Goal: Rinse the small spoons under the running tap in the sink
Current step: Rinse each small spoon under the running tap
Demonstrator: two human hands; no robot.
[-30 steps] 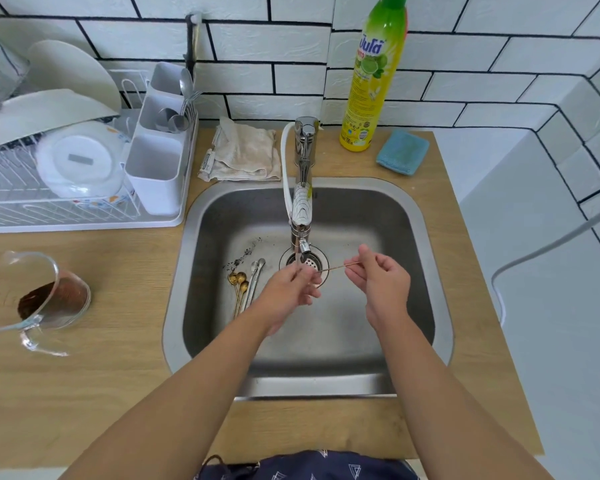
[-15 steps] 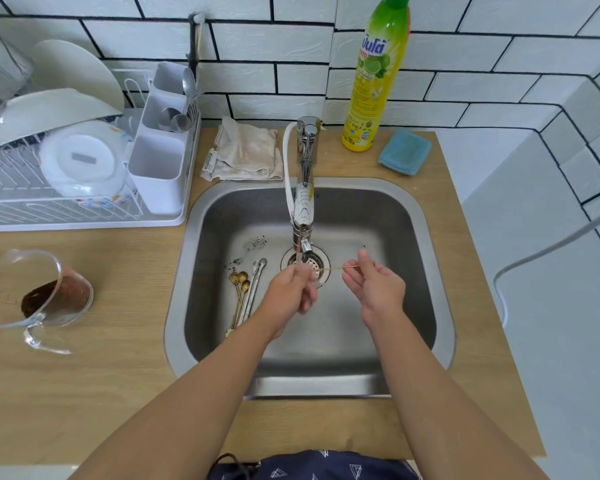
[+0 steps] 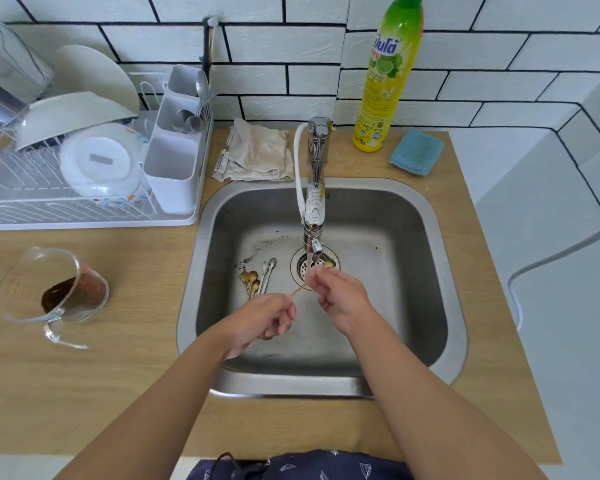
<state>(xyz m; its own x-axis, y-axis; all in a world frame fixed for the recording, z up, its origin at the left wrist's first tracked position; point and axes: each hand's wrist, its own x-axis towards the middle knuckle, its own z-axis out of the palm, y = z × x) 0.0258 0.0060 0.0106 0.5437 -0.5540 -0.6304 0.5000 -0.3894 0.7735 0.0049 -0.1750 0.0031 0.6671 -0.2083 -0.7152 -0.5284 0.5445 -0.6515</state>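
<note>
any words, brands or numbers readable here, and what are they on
Dish soap bottle: a white brand name in non-Latin script; near its base perhaps "780", blurred.
Glass measuring jug: faint red markings, too blurred to read.
Cloth: a printed tag at its edge, too small to read.
Nothing else carries text.
</note>
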